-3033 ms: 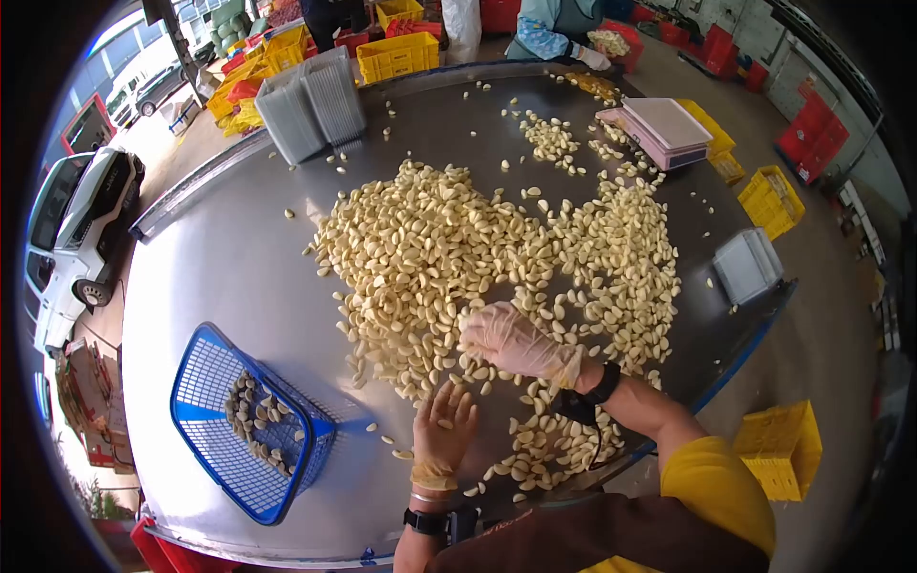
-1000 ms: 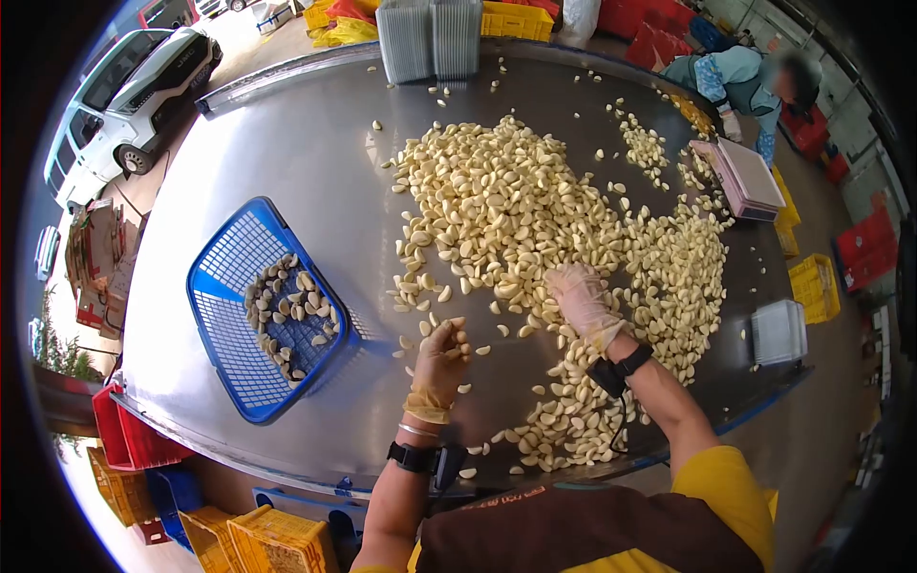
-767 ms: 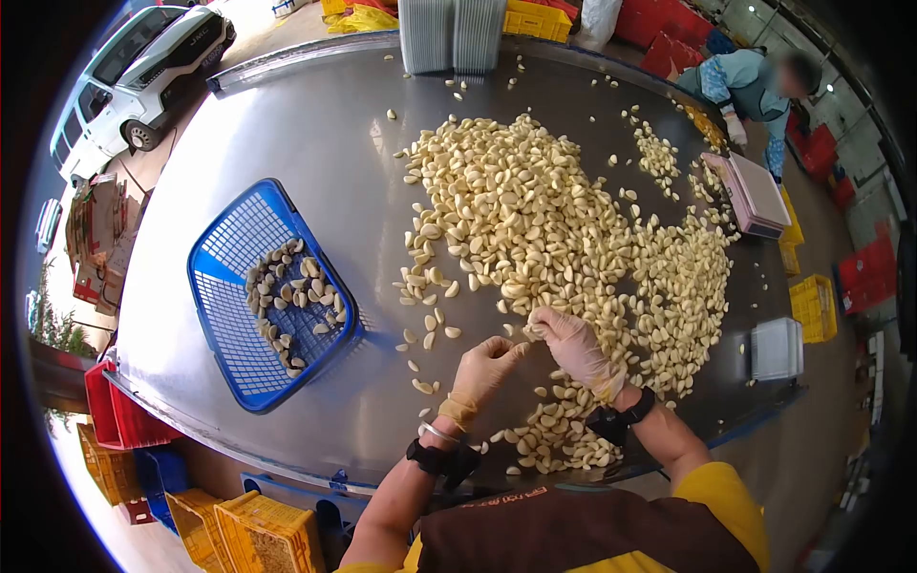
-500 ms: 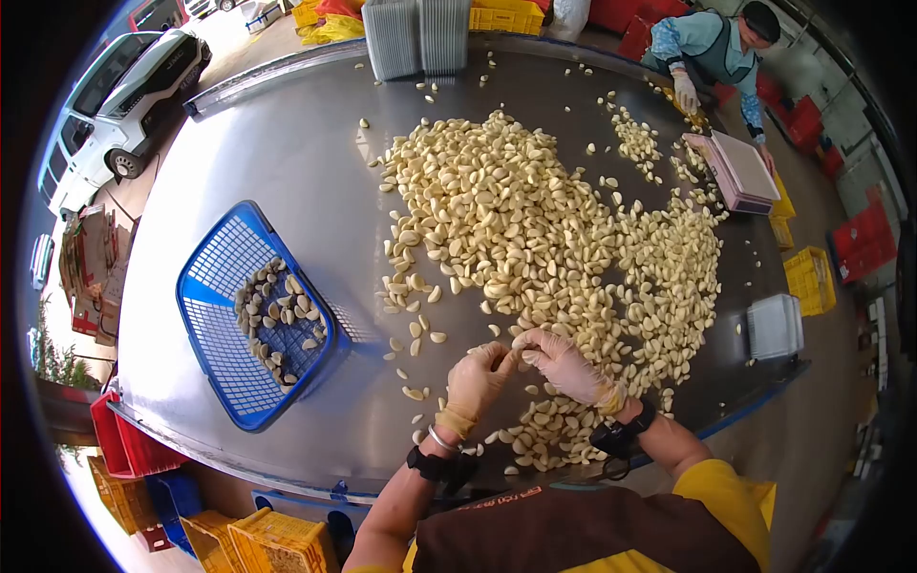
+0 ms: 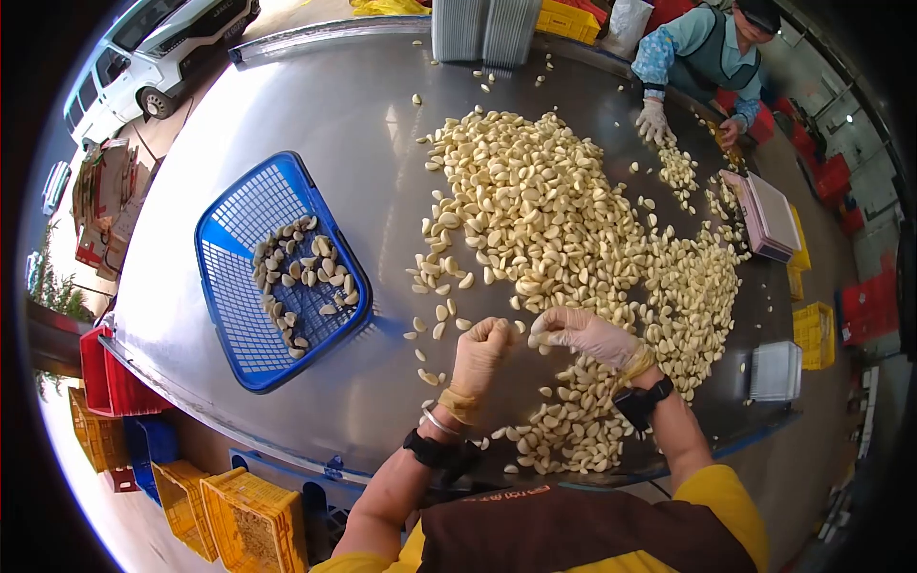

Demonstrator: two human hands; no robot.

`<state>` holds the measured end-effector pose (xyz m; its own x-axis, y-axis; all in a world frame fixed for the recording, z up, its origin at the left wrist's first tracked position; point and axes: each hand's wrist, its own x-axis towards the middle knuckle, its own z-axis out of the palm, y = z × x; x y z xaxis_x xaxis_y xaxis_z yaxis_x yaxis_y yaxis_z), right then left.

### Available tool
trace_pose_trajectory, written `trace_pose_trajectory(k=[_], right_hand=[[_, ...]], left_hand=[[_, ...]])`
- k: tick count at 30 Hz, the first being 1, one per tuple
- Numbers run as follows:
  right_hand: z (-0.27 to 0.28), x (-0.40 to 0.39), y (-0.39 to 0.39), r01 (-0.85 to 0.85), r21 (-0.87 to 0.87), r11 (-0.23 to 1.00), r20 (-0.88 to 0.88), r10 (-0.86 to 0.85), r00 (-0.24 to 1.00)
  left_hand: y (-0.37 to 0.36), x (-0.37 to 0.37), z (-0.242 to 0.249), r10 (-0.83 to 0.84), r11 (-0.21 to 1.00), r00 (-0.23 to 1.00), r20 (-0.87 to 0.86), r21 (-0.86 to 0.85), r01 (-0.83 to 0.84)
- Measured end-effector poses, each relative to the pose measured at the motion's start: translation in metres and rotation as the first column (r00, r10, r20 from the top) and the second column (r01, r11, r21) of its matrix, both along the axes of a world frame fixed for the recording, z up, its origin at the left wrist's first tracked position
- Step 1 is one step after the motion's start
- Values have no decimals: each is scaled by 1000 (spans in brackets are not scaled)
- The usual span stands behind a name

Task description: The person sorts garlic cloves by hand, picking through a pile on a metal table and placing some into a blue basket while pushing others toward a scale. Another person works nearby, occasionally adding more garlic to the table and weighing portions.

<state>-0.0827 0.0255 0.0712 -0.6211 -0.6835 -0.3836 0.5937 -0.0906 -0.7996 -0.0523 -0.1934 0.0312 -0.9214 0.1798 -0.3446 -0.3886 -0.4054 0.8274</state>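
Peeled garlic cloves (image 5: 535, 201) lie in a large heap on the metal table (image 5: 382, 201), with loose ones around its edges. My left hand (image 5: 480, 361), in a thin pale glove, is closed with the thumb pressed to the fingers at the heap's near side; whatever it may hold is hidden. My right hand (image 5: 590, 339), gloved too, is just to its right, fingertips pinched on what looks like a garlic clove. The two hands are slightly apart. A blue plastic basket (image 5: 218, 310) to the left holds several duller, greyish-brown cloves (image 5: 330, 272).
Stacked clear trays (image 5: 482, 33) stand at the far edge. A co-worker (image 5: 712, 57) reaches a gloved hand to a small clove pile at the far right, near a pinkish scale (image 5: 769, 215). A clear container (image 5: 776, 371) sits at the right edge. Yellow crates (image 5: 253, 520) stand below left.
My hands have drawn apart from touching at the fingertips. My view has shifted, so the table's contents appear displaced. The co-worker's gloved hand has come down to the small pile.
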Motion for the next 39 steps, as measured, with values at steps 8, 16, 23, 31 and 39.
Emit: trace_pose_trajectory(k=[8,16,23,31,39], right_hand=[[-82,-67,-18,779,482,402,-790,584,188],[-69,-63,-47,880,471,63,-261,963,71],[-55,-47,-27,740,569,360,-741,614,271],[-45,-132,-99,712,472,519,-842,504,191],[-37,-121,-93,637,418,648,-908,326,264]], left_hand=[[-25,-14,-5,71,959,972,223,254,-128],[-19,-14,-39,11,937,936,352,322,-132],[-23,-15,-40,23,907,938,345,387,-165],[-32,-17,-55,-67,793,911,408,576,-199],[-37,-25,-47,106,771,893,437,532,-352]])
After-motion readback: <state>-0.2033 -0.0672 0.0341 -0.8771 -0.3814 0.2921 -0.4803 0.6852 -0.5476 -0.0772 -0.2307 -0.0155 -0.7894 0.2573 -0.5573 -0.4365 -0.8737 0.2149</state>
